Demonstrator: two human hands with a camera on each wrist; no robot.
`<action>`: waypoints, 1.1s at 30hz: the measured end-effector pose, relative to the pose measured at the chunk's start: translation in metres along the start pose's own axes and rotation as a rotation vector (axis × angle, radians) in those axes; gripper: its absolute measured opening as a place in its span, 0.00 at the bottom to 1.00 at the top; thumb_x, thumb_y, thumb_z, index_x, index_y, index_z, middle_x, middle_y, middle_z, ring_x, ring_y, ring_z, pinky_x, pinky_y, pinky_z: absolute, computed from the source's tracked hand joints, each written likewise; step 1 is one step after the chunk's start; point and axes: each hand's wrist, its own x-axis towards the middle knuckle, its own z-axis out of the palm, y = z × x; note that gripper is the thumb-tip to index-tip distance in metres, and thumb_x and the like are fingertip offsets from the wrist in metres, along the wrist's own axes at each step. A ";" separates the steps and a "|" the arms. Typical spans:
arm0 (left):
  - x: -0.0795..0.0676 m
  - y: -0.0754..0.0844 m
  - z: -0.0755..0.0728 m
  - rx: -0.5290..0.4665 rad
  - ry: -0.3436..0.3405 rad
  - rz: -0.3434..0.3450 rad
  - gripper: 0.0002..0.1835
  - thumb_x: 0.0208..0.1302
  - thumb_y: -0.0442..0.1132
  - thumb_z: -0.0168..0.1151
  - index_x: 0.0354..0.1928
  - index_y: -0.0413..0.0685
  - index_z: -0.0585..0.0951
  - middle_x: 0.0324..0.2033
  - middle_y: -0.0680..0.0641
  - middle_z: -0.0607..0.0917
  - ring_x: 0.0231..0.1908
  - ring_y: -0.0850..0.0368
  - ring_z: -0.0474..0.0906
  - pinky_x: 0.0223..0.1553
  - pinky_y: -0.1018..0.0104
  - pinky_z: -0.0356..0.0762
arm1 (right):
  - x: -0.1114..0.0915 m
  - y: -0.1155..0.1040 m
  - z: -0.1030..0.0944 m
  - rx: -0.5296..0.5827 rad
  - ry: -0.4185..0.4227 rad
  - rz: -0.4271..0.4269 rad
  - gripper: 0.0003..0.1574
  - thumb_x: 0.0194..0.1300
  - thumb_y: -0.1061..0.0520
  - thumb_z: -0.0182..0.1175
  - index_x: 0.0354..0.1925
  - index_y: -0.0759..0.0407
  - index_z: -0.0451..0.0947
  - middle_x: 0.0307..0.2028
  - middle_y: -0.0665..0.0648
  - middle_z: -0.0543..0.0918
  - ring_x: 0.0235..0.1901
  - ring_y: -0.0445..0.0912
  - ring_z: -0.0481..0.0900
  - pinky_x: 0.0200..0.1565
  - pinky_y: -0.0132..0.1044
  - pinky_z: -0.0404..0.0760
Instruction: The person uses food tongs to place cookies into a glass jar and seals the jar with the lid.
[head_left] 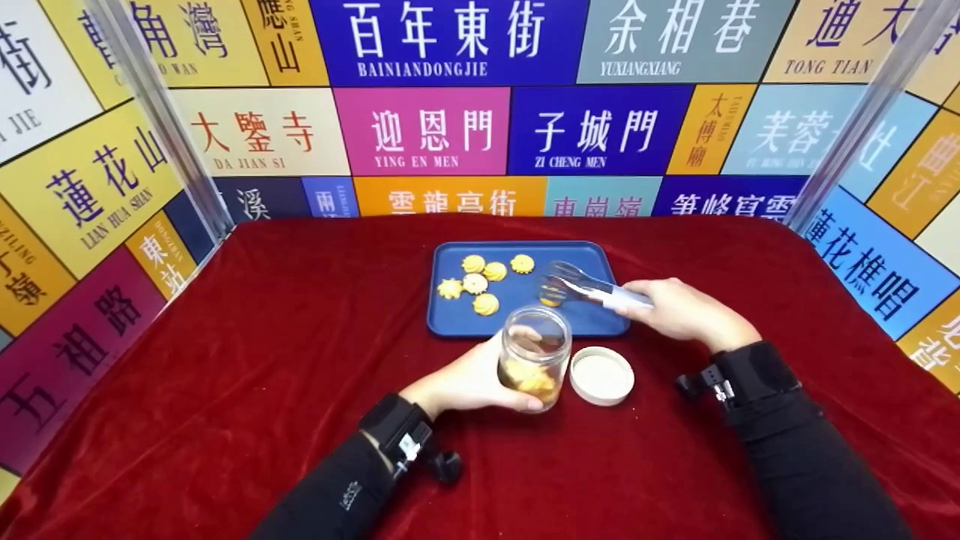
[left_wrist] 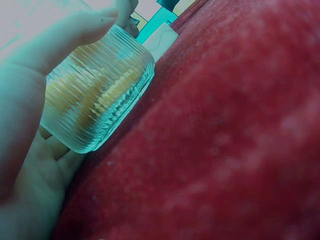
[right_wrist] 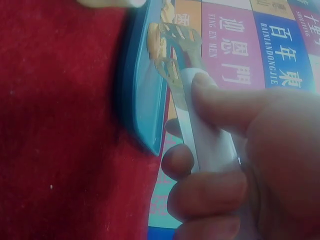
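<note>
My left hand grips a clear glass jar tilted above the red cloth in front of the tray. Several yellow cookies lie in the jar's lower part, seen through its ribbed wall. My right hand holds tongs by their white handles, thumb on one side and fingers curled on the other. The slotted metal heads reach over the blue tray at a cookie, one head on either side of it. Toward the tray's left and middle lie several more piped cookies.
A round off-white lid lies on the cloth just right of the jar, in front of the tray. Dark red velvet cloth covers the table. Behind it stands a wall of coloured sign panels, with metal posts at the corners.
</note>
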 end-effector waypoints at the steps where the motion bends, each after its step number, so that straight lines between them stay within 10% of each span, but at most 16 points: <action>1: 0.000 0.000 0.000 -0.001 0.001 -0.001 0.46 0.52 0.40 0.86 0.70 0.43 0.69 0.58 0.54 0.84 0.59 0.61 0.80 0.68 0.63 0.74 | 0.000 0.000 0.000 0.003 0.002 0.005 0.30 0.78 0.41 0.63 0.64 0.62 0.81 0.48 0.59 0.86 0.46 0.55 0.80 0.53 0.52 0.77; 33: -0.001 0.000 0.001 -0.003 0.013 -0.025 0.46 0.51 0.38 0.87 0.69 0.48 0.69 0.57 0.56 0.85 0.59 0.61 0.81 0.68 0.63 0.74 | 0.000 0.006 0.004 -0.058 0.043 -0.042 0.23 0.78 0.47 0.64 0.63 0.57 0.84 0.48 0.58 0.88 0.44 0.54 0.82 0.53 0.53 0.79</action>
